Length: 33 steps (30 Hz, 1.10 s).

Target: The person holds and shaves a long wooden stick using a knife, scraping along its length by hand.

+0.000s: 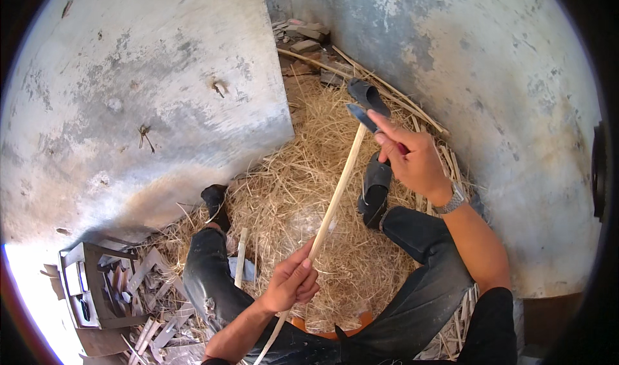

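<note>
My left hand (293, 281) is closed around a long, pale strip of wood or bamboo (338, 194), gripping it low down. The strip slants up and away to the right, and its lower tail passes below the hand toward my lap. In my right hand (418, 164) is a knife with a dark blade (362, 117) and a reddish handle, mostly covered by the fingers. My right index finger stretches along the back of the blade. The blade lies at the strip's far end, apparently touching it. A watch (452, 198) circles my right wrist.
Straw-like shavings (309, 172) cover the floor between my legs. A loose dark slipper (367, 96) lies ahead, with long poles (403, 101) along the right wall. Another pale stick (241, 257) stands by my left leg. A box-like frame (97, 284) and wood scraps sit at lower left.
</note>
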{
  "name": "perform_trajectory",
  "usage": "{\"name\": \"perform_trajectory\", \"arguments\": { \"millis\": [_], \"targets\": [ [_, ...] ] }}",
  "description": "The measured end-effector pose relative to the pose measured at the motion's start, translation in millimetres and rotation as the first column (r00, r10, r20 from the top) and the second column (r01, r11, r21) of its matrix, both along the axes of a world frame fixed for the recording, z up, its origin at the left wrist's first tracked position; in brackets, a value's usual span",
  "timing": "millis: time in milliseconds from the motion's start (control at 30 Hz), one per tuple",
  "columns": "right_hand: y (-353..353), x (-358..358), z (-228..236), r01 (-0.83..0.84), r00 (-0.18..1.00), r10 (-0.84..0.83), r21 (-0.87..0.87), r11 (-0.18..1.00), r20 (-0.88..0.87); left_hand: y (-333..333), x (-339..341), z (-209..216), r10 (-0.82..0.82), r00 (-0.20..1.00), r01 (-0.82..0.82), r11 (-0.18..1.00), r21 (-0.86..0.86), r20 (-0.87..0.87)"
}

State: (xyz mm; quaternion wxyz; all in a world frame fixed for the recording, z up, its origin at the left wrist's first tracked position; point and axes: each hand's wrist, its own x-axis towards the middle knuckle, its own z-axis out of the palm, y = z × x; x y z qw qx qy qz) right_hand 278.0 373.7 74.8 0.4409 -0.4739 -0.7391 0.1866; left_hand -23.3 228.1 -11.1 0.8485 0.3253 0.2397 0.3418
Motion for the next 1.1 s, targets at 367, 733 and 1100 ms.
{"name": "perform_trajectory", "arguments": {
  "millis": [367, 733, 1100],
  "targets": [
    [-16, -35, -37, -0.374, 0.921, 0.367, 0.031, 0.927, 0.130, 6, -6, 15, 0.005, 1.000, -0.007, 0.992, -0.129, -0.015],
    [-9, -57, -29, -0.279, 0.952, 0.281, -0.033, 0.960, 0.122, 5, -20, 18, 0.061, 0.996, -0.048, 0.981, -0.186, 0.067],
    [12, -31, -25, -0.099, 0.981, 0.100, -0.014, 0.995, 0.167, 3, -15, 15, 0.013, 1.000, -0.011, 0.997, -0.082, 0.027]
  ]
}}
